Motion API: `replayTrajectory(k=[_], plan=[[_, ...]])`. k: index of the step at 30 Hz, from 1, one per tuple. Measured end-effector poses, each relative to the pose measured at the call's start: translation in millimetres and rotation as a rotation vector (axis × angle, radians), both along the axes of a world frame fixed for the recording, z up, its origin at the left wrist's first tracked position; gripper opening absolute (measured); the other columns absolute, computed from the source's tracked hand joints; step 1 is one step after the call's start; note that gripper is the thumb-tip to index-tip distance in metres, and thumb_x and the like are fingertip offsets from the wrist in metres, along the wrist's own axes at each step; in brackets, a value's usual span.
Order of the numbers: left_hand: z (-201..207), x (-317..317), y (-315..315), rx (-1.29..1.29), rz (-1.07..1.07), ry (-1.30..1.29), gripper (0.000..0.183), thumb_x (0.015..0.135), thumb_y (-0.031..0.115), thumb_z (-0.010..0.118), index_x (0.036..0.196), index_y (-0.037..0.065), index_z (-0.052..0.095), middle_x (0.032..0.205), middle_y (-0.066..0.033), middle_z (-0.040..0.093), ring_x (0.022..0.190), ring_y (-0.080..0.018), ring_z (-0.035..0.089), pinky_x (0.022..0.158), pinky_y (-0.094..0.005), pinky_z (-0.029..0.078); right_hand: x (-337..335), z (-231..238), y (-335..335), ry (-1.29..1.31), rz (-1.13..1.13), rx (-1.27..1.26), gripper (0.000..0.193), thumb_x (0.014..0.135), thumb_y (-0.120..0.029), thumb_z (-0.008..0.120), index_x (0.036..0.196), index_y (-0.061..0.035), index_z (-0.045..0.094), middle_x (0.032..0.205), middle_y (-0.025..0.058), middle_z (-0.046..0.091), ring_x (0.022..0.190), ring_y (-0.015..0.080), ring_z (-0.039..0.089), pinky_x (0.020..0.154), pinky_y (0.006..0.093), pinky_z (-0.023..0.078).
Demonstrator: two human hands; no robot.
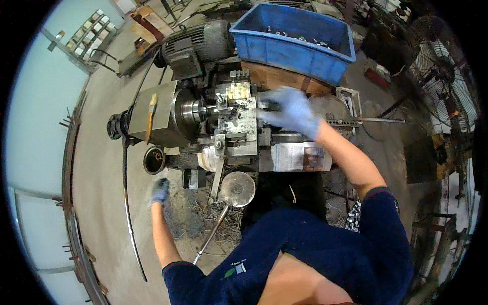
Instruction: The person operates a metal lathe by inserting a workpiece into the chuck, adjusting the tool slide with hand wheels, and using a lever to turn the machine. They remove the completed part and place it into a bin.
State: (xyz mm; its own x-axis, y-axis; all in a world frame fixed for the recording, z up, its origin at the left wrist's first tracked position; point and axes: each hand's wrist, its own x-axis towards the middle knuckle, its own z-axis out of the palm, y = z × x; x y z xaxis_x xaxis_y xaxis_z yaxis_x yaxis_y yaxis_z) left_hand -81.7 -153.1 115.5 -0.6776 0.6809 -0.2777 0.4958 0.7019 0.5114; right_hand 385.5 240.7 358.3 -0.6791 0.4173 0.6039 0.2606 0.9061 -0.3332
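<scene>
My right hand, in a pale blue glove, reaches over the right side of a small metal lathe and is blurred by motion. Its fingers point left toward the cross slide, which carries a tool post and dark chips. Whether it grips anything is unclear. Left of the slide is the chuck, fixed to the boxy headstock. My left hand, gloved with dark-stained fingertips, hangs low at the lathe's front left, just below a round dark container. Its finger pose cannot be made out.
A brush lies on the headstock. Behind are an electric motor and a blue bin with metal parts inside. A round metal disc with a rod stands in front. Newspaper covers the front right; a fan stands right.
</scene>
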Motion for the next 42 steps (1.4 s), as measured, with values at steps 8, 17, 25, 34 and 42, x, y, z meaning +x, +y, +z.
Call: replayTrajectory(k=[8, 17, 25, 34, 42], plan=[[160.7, -27.7, -71.8, 0.193, 0.278, 0.693, 0.041, 0.089, 0.041, 0.052, 0.095, 0.003, 0.066, 0.086, -0.0169, 0.067, 0.078, -0.0307, 0.064, 0.068, -0.0394, 0.048, -153.6, 15.8, -16.4, -0.887, 0.174, 0.250, 0.048, 0.069, -0.050, 0.064, 0.091, -0.0080, 0.069, 0.094, 0.0101, 0.065, 0.095, 0.0268, 0.055, 0.093, 0.0483, 0.034], [111.9, 93.4, -85.8, -0.040, 0.503, 0.549, 0.042, 0.080, 0.046, 0.057, 0.075, 0.004, 0.060, 0.074, -0.0192, 0.062, 0.070, -0.0365, 0.060, 0.062, -0.0458, 0.044, -176.3, -3.5, -16.4, -0.850, 0.183, 0.230, 0.045, 0.067, -0.048, 0.067, 0.098, -0.0146, 0.068, 0.097, 0.0088, 0.066, 0.101, 0.0281, 0.056, 0.098, 0.0529, 0.031], [134.8, 86.1, -57.8, 0.209, 0.324, 0.022, 0.022, 0.080, 0.025, 0.064, 0.078, 0.004, 0.058, 0.051, -0.0047, 0.051, 0.042, -0.0154, 0.053, 0.040, -0.0304, 0.041, -167.4, 4.0, -17.9, -0.915, 0.170, 0.251, 0.042, 0.068, -0.043, 0.067, 0.095, -0.0118, 0.069, 0.092, 0.0105, 0.067, 0.097, 0.0292, 0.058, 0.102, 0.0530, 0.026], [115.1, 36.2, -58.4, 0.461, 0.313, -0.345, 0.039, 0.079, 0.022, 0.068, 0.102, -0.008, 0.059, 0.067, -0.0113, 0.060, 0.053, -0.0206, 0.061, 0.048, -0.0328, 0.052, -60.3, 73.3, 51.2, -0.253, -0.049, 0.318, 0.054, 0.076, -0.056, 0.051, 0.071, -0.0057, 0.069, 0.068, 0.0138, 0.062, 0.070, 0.0305, 0.060, 0.074, 0.0394, 0.043], [112.6, 27.8, -36.8, 0.454, 0.345, -0.316, 0.034, 0.079, 0.022, 0.068, 0.100, -0.003, 0.059, 0.063, -0.0119, 0.060, 0.050, -0.0213, 0.060, 0.047, -0.0322, 0.052, 67.1, 67.5, 203.9, -0.422, -0.735, -0.212, 0.064, 0.070, -0.065, 0.059, 0.100, -0.0095, 0.069, 0.099, 0.0123, 0.066, 0.094, 0.0286, 0.062, 0.090, 0.0376, 0.044]])
